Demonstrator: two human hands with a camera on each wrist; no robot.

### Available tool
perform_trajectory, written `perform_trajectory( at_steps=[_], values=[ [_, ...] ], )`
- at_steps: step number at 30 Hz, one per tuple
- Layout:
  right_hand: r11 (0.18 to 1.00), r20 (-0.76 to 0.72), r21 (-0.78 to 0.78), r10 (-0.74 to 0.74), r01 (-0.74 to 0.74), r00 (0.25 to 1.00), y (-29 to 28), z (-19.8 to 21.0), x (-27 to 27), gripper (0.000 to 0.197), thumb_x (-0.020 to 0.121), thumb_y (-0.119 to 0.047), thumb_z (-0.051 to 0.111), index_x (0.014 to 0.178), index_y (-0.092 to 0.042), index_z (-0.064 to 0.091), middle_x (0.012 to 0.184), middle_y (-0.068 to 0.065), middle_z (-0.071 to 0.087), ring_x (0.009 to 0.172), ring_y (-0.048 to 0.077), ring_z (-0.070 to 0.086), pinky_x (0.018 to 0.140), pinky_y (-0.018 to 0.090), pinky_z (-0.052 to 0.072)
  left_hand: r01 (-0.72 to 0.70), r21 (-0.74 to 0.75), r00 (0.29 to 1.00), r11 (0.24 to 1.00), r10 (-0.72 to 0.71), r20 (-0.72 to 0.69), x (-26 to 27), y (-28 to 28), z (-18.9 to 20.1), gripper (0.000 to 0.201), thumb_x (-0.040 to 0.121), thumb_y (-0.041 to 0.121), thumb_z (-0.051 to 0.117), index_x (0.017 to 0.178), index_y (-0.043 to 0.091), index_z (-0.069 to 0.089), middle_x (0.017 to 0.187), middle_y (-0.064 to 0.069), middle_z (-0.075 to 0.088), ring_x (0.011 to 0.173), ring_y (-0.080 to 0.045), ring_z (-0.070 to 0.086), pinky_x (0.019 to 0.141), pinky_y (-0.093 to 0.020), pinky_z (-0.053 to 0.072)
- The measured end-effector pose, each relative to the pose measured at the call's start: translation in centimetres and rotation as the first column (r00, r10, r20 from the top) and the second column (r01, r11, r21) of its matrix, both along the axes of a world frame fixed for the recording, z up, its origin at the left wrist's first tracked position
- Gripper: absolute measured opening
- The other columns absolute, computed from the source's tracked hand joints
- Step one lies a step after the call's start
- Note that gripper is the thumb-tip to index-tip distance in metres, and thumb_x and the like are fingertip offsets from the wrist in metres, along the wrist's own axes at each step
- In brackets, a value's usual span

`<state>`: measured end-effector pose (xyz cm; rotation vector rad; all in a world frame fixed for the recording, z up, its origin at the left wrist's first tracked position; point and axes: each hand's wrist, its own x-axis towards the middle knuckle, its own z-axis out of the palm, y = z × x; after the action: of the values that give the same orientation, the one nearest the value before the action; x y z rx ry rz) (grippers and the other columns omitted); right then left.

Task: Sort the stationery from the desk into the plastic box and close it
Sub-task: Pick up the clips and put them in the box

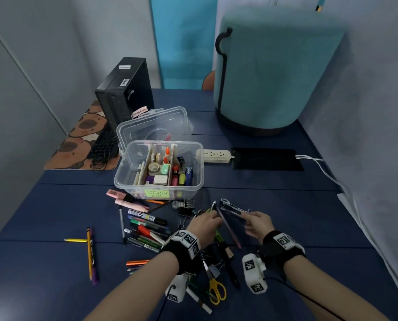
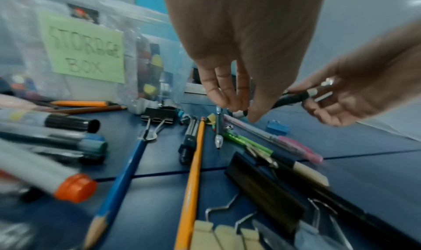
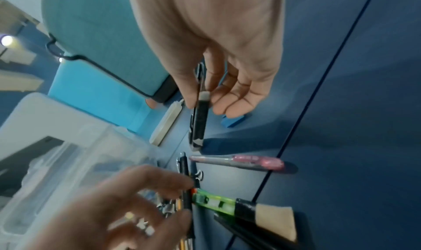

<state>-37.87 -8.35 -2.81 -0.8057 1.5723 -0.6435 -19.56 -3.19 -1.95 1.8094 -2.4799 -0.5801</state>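
The clear plastic box (image 1: 194, 181) stands mid-desk with its lid (image 1: 154, 126) tipped open behind; dividers hold tape, glue and erasers, and its green label (image 2: 85, 48) reads STORAGE BOX. Pens, markers (image 1: 147, 228), binder clips (image 2: 159, 118) and yellow scissors (image 1: 216, 290) lie loose in front of it. My right hand (image 1: 248, 218) pinches a black patterned pen (image 3: 200, 120) between thumb and fingers, just above the desk. My left hand (image 3: 182, 198) pinches a thin black pen (image 3: 184, 167) beside a green pen (image 3: 214, 201). A pink gel pen (image 3: 239, 161) lies between the hands.
A black computer tower (image 1: 126, 89) and keyboard (image 1: 103, 144) stand at the back left. A teal cylinder (image 1: 269, 72) fills the back right. A power strip (image 1: 214, 155) and black pad (image 1: 267, 158) lie right of the box. A small blue block (image 2: 278, 127) rests under my right hand.
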Motion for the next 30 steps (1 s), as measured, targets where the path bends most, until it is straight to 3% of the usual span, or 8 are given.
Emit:
perform_trajectory(
  at_steps=[9,14,18,22,24,26,28,30],
  values=[
    [0.972,0.139,-0.152,-0.157,0.177,0.978,2.1,2.4,-4.7,0.008,0.092,-0.021,0.062,0.093,-0.013,0.064,0.09,0.006,0.066,0.081,0.019,0.063,0.068,0.03,0.049,0.204,0.142,0.946,0.969,-0.233,0.227,-1.4,-2.2,-1.0,0.044,0.086,-0.002,0.055,0.128,0.003,0.043,0.131,-0.016,0.04,0.114,-0.037,0.051,0.087,-0.046,0.05],
    [0.952,0.28,-0.101,-0.251,0.288,0.927,2.2,3.6,-5.6,0.018,0.095,-0.026,0.056,0.106,-0.012,0.059,0.1,0.012,0.065,0.095,0.027,0.062,0.075,0.036,0.049,0.261,0.162,0.918,0.952,-0.296,0.262,-1.3,-2.7,-0.3,0.04,0.09,-0.001,0.051,0.128,0.003,0.043,0.134,-0.018,0.04,0.115,-0.039,0.052,0.088,-0.049,0.049],
    [0.917,0.433,-0.009,-0.356,0.399,0.828,2.0,5.1,-4.4,0.012,0.1,-0.028,0.047,0.101,-0.017,0.051,0.096,0.015,0.062,0.085,0.031,0.062,0.081,0.047,0.049,0.274,0.165,0.916,0.947,-0.31,0.256,-1.3,-2.4,0.0,0.036,0.092,-0.003,0.046,0.128,0.0,0.043,0.132,-0.021,0.046,0.119,-0.039,0.048,0.093,-0.047,0.045],
    [0.848,0.522,0.127,-0.498,0.514,0.692,0.9,6.1,-3.4,0.018,0.102,-0.029,0.043,0.11,-0.014,0.046,0.093,0.013,0.054,0.082,0.03,0.058,0.096,0.053,0.041,0.245,0.051,0.952,0.968,-0.251,0.177,-0.6,-1.9,0.6,0.042,0.091,-0.004,0.044,0.132,0.0,0.039,0.131,-0.019,0.048,0.12,-0.037,0.046,0.094,-0.048,0.046],
    [0.839,0.562,0.208,-0.524,0.503,0.64,0.3,7.0,-3.1,0.021,0.103,-0.026,0.041,0.117,-0.011,0.042,0.093,0.013,0.051,0.083,0.028,0.056,0.095,0.05,0.039,0.178,-0.01,0.978,0.984,-0.175,0.114,0.0,-1.6,1.2,0.042,0.09,-0.005,0.044,0.131,0.003,0.039,0.129,-0.016,0.047,0.118,-0.034,0.047,0.091,-0.048,0.047],
    [0.87,0.584,0.23,-0.481,0.435,0.654,-0.2,8.3,-2.6,0.019,0.103,-0.015,0.037,0.121,-0.009,0.04,0.098,0.016,0.051,0.093,0.029,0.055,0.096,0.047,0.037,0.083,-0.076,0.996,0.994,-0.081,0.025,0.9,-1.3,1.9,0.037,0.09,-0.002,0.048,0.125,0.008,0.043,0.124,-0.01,0.047,0.114,-0.029,0.049,0.089,-0.044,0.048],
    [0.901,0.575,0.173,-0.421,0.398,0.701,-0.7,9.5,-1.7,0.032,0.102,-0.001,0.032,0.134,0.0,0.036,0.117,0.024,0.05,0.117,0.035,0.051,0.105,0.047,0.035,-0.025,-0.149,0.996,0.989,0.012,-0.084,2.1,-0.9,2.8,0.025,0.093,0.007,0.048,0.118,0.011,0.047,0.118,-0.007,0.048,0.109,-0.026,0.05,0.085,-0.039,0.046],
    [0.921,0.59,0.103,-0.361,0.376,0.722,-1.4,10.9,-0.2,0.038,0.101,0.003,0.031,0.138,0.01,0.032,0.123,0.028,0.051,0.118,0.035,0.052,0.103,0.039,0.042,-0.139,-0.218,0.969,0.966,0.087,-0.231,3.3,-0.3,3.9,0.015,0.095,0.016,0.047,0.11,0.013,0.051,0.111,-0.003,0.051,0.102,-0.023,0.053,0.08,-0.034,0.044]
  ],
)
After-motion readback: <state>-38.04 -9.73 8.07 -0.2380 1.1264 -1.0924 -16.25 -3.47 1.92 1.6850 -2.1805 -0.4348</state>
